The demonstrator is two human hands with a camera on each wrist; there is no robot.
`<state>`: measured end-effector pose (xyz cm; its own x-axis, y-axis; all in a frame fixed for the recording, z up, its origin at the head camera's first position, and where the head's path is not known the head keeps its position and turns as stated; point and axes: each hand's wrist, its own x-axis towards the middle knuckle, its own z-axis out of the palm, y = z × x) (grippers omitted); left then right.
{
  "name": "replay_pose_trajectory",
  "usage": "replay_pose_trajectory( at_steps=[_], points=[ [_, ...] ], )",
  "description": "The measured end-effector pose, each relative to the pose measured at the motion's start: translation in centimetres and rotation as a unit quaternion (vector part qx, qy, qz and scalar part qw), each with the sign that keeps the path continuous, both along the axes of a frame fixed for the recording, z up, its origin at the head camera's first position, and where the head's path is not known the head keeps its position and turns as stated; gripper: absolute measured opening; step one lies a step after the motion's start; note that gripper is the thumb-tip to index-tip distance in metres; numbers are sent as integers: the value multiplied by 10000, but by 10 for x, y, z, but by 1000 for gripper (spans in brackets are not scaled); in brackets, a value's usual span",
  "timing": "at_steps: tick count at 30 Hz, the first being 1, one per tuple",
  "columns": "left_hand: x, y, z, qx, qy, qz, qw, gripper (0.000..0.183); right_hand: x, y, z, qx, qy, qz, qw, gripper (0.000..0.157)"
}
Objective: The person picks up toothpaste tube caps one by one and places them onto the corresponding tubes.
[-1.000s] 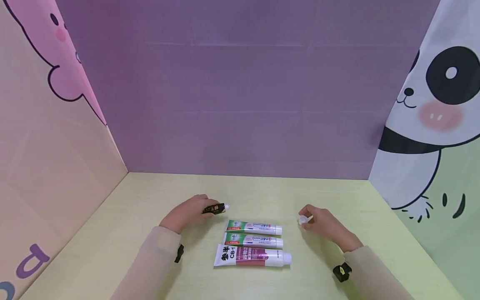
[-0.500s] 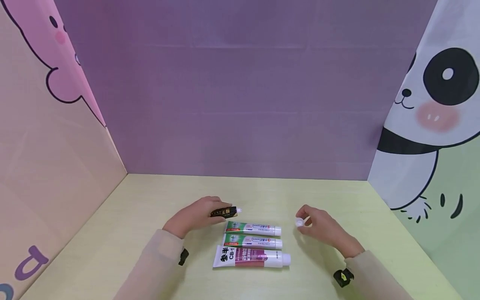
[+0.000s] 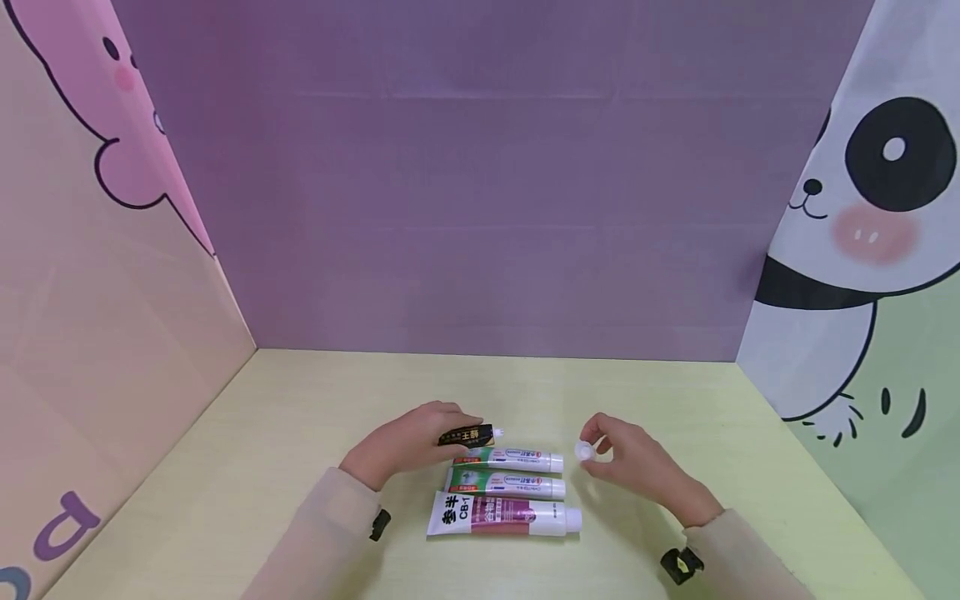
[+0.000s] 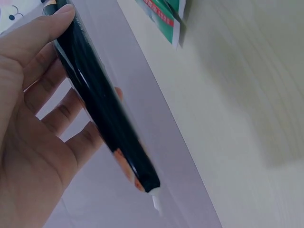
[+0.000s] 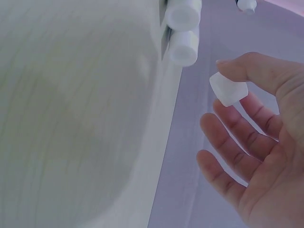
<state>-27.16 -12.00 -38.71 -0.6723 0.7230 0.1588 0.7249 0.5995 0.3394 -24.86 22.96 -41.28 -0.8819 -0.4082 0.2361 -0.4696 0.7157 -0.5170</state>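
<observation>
My left hand (image 3: 416, 442) holds a small black toothpaste tube (image 3: 471, 435) between thumb and fingers, above the back of a row of tubes. Its bare white nozzle (image 4: 156, 200) points right, toward my other hand. Thumb and fingertips of my right hand (image 3: 633, 458) pinch a white screw cap (image 5: 229, 89); in the right wrist view its other fingers are spread loosely. A short gap separates cap and nozzle in the head view. Lying below them are a green-and-white toothpaste tube (image 3: 517, 459), partly covered by the left hand, and a second one (image 3: 502, 482) alongside.
A larger white-and-purple toothpaste tube (image 3: 502, 514) lies at the front of the row, capped end to the right. The pale table (image 3: 315, 392) meets a purple back panel (image 3: 480, 208). Printed panels flank it, one with a panda (image 3: 817, 350).
My left hand has carried the black tube to the right and a little nearer, over the row. My right hand has brought the cap leftward, narrowing the gap. The lying tubes stay put.
</observation>
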Motion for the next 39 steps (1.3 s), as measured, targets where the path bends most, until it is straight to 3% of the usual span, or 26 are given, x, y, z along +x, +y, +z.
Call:
replay_pose_trajectory(
  at_steps=[16,34,39],
  points=[
    [10,17,1,-84,214,-273,9994,41,7,-19,-2,-105,506,545,9972,28],
    [12,33,-1,-273,148,-282,9991,42,6,-40,3,-558,507,953,9926,26],
    [13,36,-2,-210,130,-355,9991,42,7,-42,3,-735,259,996,9920,27]
  ],
)
